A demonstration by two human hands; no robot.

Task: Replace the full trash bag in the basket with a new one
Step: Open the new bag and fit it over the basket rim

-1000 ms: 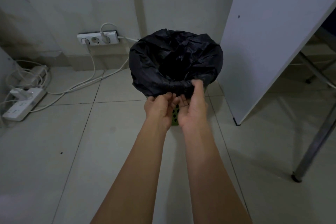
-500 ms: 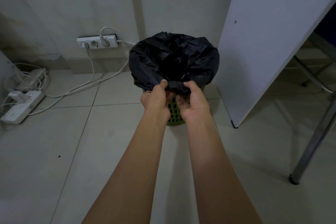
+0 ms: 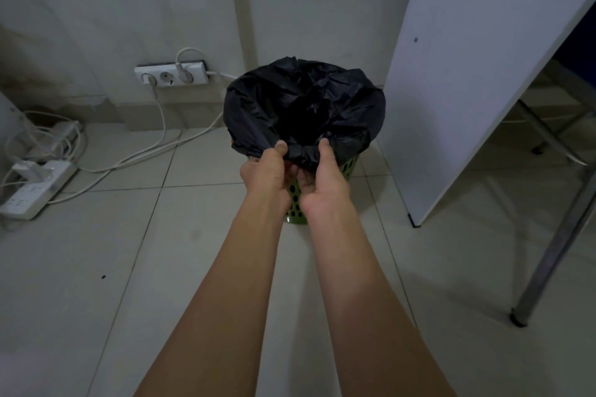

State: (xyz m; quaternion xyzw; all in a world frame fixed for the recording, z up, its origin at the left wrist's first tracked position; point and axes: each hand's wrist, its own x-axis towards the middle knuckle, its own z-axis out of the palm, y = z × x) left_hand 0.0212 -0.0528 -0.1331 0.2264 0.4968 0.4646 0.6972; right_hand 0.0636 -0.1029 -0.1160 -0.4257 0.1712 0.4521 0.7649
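Observation:
A black trash bag (image 3: 303,103) lines a green perforated basket (image 3: 350,166) standing on the tiled floor near the wall. The bag's mouth is open and folded over the rim, hiding most of the basket. My left hand (image 3: 266,169) and my right hand (image 3: 325,177) are side by side at the near rim. Each pinches the bunched fold of the bag's edge, thumbs on top and fingers underneath. The inside of the bag is dark and I cannot make out its contents.
A white panel (image 3: 477,68) leans just right of the basket, with a metal table leg (image 3: 554,255) farther right. A wall socket strip (image 3: 172,74) with cables sits left of the basket. A white power strip (image 3: 35,187) lies on the floor at far left.
Both hands rose from below the rim to grip the bag's near edge, thumbs now over the fold. The view shifted slightly, and the basket appears lower.

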